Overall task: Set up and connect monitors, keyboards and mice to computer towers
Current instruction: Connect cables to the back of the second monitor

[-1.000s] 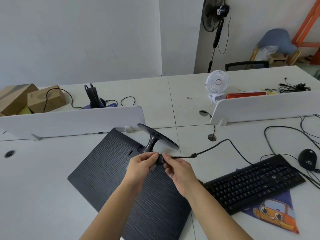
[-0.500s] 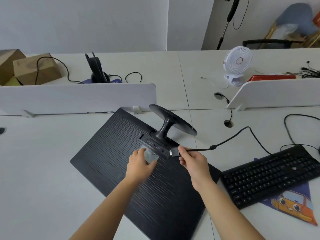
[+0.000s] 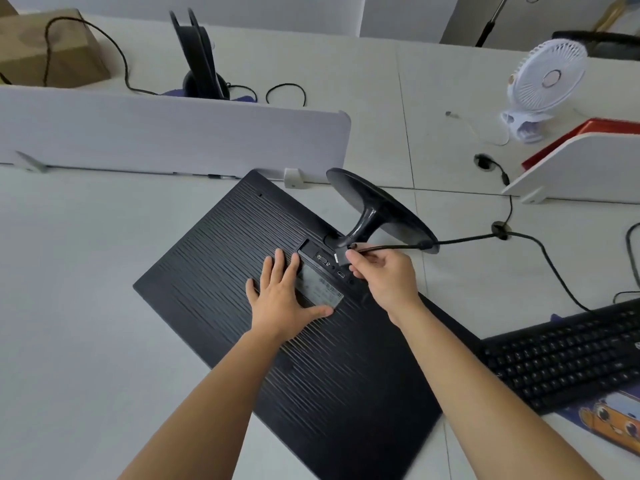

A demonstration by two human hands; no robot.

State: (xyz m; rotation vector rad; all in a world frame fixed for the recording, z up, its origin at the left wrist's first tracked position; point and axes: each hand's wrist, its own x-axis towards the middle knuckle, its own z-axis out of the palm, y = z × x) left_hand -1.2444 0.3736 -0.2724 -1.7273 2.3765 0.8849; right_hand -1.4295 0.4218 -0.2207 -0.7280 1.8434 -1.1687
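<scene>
A black monitor [image 3: 225, 306] lies screen-down and askew on the white desk [image 3: 69, 306], its round stand base [image 3: 381, 209] tilted up at the far edge. The left hand [image 3: 280, 299] rests flat on the ribbed back panel, fingers straight and spread, thumb out toward the grey label sticker [image 3: 320, 289], fingertips just short of the port recess [image 3: 320, 259]. The right hand [image 3: 384, 271] pinches the plug [image 3: 341, 256] of a black cable [image 3: 540, 251] between thumb and curled fingers, holding it right at the recess, beside the foot of the stand neck; whether the plug is seated in a port cannot be told. The cable runs off to the right, passing under the base's rim and across the desk. A black keyboard [image 3: 571, 351] sits near the monitor's right corner, partly on a cartoon mouse pad [image 3: 613, 414]. Beyond the white divider panel [image 3: 173, 129] are a cardboard box [image 3: 45, 50] and, to the right, a small white desk fan [image 3: 543, 81]
</scene>
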